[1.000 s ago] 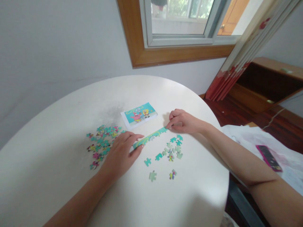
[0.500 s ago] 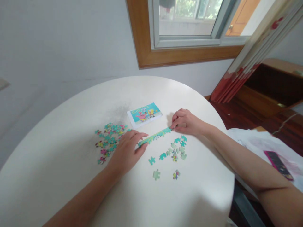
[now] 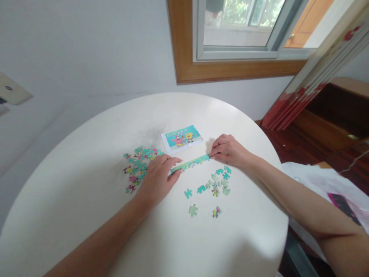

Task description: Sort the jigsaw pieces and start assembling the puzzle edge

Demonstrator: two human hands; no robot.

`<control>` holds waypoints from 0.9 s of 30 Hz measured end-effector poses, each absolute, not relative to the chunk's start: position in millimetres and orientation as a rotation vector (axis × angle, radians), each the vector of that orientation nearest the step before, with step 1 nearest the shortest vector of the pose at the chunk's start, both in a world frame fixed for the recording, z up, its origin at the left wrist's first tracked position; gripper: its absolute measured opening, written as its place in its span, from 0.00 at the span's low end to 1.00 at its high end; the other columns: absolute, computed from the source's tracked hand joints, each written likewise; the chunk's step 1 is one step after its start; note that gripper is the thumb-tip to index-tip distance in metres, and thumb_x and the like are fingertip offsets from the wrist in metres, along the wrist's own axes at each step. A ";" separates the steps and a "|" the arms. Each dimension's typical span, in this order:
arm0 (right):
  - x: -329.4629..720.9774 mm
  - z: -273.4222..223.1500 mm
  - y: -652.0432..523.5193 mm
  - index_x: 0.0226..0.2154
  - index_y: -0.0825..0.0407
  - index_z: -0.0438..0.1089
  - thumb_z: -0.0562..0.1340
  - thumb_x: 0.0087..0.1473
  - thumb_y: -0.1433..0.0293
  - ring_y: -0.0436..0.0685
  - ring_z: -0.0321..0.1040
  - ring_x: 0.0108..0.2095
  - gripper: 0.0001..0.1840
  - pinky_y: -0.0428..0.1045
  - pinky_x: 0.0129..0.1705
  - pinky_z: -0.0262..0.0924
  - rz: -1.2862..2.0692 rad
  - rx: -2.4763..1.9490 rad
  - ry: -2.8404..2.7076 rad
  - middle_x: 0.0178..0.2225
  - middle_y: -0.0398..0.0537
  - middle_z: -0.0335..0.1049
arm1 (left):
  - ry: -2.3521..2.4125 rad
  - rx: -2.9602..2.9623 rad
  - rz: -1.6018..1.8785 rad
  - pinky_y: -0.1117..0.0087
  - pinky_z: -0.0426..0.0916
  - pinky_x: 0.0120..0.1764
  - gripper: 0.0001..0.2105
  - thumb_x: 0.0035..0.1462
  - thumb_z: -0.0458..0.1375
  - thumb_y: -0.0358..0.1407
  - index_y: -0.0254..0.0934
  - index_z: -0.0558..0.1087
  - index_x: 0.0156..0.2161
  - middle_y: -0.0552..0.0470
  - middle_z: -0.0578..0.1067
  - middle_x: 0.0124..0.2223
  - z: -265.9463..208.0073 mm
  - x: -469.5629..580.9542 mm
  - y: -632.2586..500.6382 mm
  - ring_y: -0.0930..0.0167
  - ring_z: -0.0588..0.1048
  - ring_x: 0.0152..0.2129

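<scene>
A narrow strip of joined jigsaw pieces (image 3: 192, 164), teal with a yellow-green pattern, lies slantwise on the white table between my hands. My left hand (image 3: 158, 177) has its left end between the thumb below and the fingers above. At the strip's right end, my right hand (image 3: 229, 151) is closed in a pinch, its fingertips partly hiding that end. Just beyond the strip lies a picture card (image 3: 184, 137) with cartoon figures. Loose teal and pale green puzzle pieces (image 3: 223, 181) are scattered on the near side. A mixed heap of pieces (image 3: 140, 165) sits left of my left hand, which covers part of it.
The round white table (image 3: 86, 184) stands against a wall with a wood-framed window (image 3: 236, 71). Closer to me lie a single pale green piece (image 3: 193, 210) and a small multicoloured cluster (image 3: 216, 212). To the right, a pink-edged phone (image 3: 344, 207) rests on white sheeting.
The view has turned slightly left, so everything appears shifted a little to the right. Both hands stay at the two ends of the strip, with hardly any movement.
</scene>
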State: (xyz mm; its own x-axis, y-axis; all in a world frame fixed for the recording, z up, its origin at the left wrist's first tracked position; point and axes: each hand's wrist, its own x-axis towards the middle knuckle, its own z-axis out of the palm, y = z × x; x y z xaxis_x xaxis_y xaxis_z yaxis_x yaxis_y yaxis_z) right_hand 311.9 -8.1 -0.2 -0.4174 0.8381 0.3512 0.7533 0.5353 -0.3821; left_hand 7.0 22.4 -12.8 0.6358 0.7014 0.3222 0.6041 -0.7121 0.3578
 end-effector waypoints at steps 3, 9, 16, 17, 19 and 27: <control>309.7 -0.7 -7.8 0.34 0.46 0.80 0.64 0.56 0.65 0.58 0.64 0.42 0.07 0.55 0.46 0.51 0.231 -1.313 -2.269 0.38 0.48 0.74 | 1.079 2.637 0.661 0.59 0.65 0.47 0.09 0.60 0.55 0.34 0.39 0.71 0.46 0.48 0.71 0.39 -12.0 7.2 22.4 0.63 0.71 0.40; 303.9 -4.8 -7.3 0.35 0.45 0.80 0.64 0.56 0.67 0.57 0.65 0.42 0.06 0.54 0.46 0.51 0.203 -1.263 -2.256 0.38 0.47 0.75 | 1.103 2.663 0.673 0.57 0.63 0.49 0.10 0.61 0.54 0.35 0.39 0.72 0.46 0.47 0.72 0.41 -12.6 7.2 22.8 0.61 0.70 0.43; 302.6 -5.0 -8.8 0.37 0.47 0.79 0.62 0.58 0.68 0.58 0.66 0.41 0.09 0.55 0.46 0.55 0.236 -1.233 -2.267 0.39 0.50 0.75 | 1.105 2.656 0.646 0.56 0.63 0.50 0.11 0.61 0.53 0.36 0.38 0.73 0.47 0.46 0.73 0.43 -12.2 7.5 22.5 0.61 0.69 0.44; 302.5 -4.5 -9.0 0.37 0.47 0.79 0.61 0.58 0.68 0.57 0.66 0.41 0.09 0.56 0.46 0.56 0.246 -1.214 -2.259 0.39 0.51 0.75 | 1.104 2.653 0.644 0.56 0.63 0.50 0.11 0.61 0.53 0.36 0.38 0.73 0.46 0.46 0.73 0.43 -11.5 7.8 21.8 0.61 0.69 0.44; 302.5 -3.2 -9.0 0.38 0.48 0.78 0.60 0.59 0.68 0.57 0.67 0.40 0.11 0.56 0.46 0.58 0.268 -1.177 -2.196 0.39 0.52 0.74 | 1.092 2.643 0.654 0.56 0.63 0.50 0.11 0.62 0.53 0.36 0.38 0.73 0.46 0.46 0.73 0.43 -9.5 8.5 20.2 0.62 0.69 0.44; 329.3 47.4 -35.5 0.36 0.48 0.73 0.57 0.63 0.63 0.59 0.69 0.40 0.11 0.56 0.43 0.65 0.164 -1.177 -1.620 0.37 0.52 0.72 | 1.162 2.586 0.869 0.57 0.62 0.52 0.13 0.64 0.48 0.34 0.37 0.73 0.47 0.46 0.71 0.43 -2.5 9.1 13.8 0.63 0.68 0.45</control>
State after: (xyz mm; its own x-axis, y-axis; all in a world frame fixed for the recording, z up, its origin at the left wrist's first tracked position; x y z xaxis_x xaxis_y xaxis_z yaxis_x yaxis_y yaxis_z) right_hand 329.3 -35.5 47.4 0.0643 0.7468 0.6619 0.5990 0.5017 -0.6241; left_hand 9.1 13.8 -2.5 0.5247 0.7298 0.4383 0.6269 -0.6796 0.3811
